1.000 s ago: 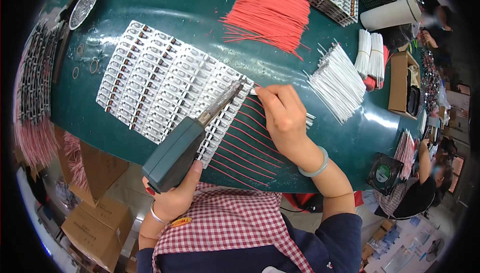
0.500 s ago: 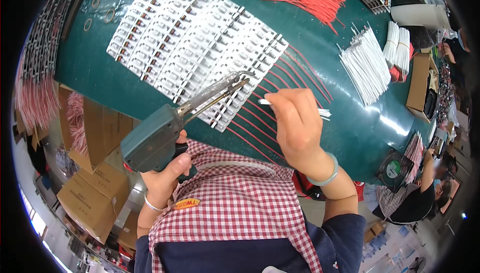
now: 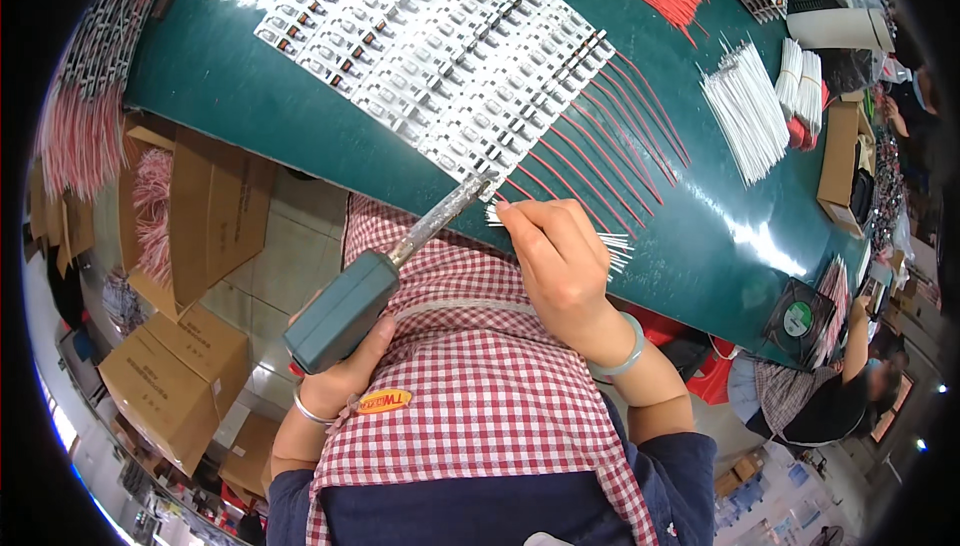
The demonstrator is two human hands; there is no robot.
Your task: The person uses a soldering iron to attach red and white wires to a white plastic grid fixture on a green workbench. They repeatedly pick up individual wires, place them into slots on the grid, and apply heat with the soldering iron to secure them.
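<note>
Teal-handled soldering iron (image 3: 375, 281), one, clenched in left hand (image 3: 340, 371), white wires (image 3: 570, 231), one small bundle, pinched in right hand (image 3: 560, 261), red-wired strip panels (image 3: 450, 46), one sheet, green table (image 3: 250, 106).

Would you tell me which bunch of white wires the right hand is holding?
The small bunch of white wires at the table's near edge, pinched in the right hand. The larger pile of white wires lies untouched farther right.

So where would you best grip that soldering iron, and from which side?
By the teal block handle, from its rear end nearest the body, as the left hand does. The long metal barrel points toward the strips and is probably hot, so keep off it.
</note>
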